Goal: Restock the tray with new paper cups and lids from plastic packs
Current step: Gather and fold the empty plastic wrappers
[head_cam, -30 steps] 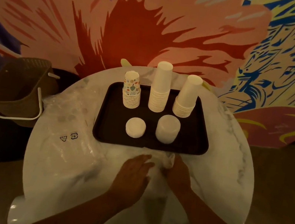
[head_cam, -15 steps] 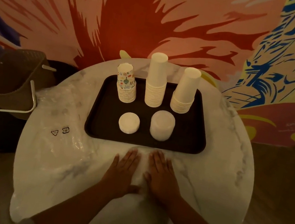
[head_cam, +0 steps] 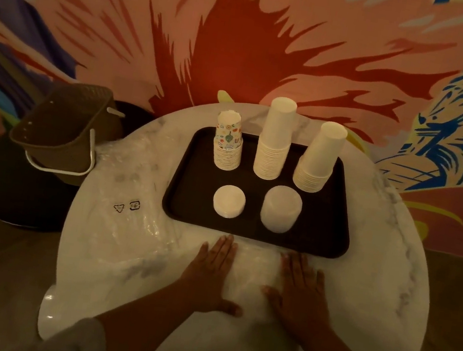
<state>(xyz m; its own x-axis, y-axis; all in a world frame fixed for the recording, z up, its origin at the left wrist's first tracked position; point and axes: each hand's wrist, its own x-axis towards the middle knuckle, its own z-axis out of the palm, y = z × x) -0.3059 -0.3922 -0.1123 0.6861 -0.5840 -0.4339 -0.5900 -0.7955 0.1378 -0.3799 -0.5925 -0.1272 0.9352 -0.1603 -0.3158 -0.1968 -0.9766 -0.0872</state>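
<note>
A dark tray [head_cam: 334, 232] sits on the round marble table [head_cam: 383, 286]. On it stand a printed cup stack [head_cam: 227, 144], a tall white cup stack [head_cam: 274, 142] and a leaning white cup stack [head_cam: 319, 157]. In front of them are a low lid stack [head_cam: 229, 201] and a taller lid stack [head_cam: 281, 208]. My left hand [head_cam: 211, 273] and my right hand [head_cam: 300, 294] lie flat, palms down, on a clear plastic pack [head_cam: 253, 274] just before the tray. Neither hand grips anything.
More empty clear plastic wrap [head_cam: 129, 213] with printed symbols covers the table's left side. A brown basket [head_cam: 63, 129] with a white handle stands left of the table. A painted wall rises close behind.
My hands went from bunching the plastic to lying flat side by side, then spread apart, smoothing the pack. The camera view shifted slightly.
</note>
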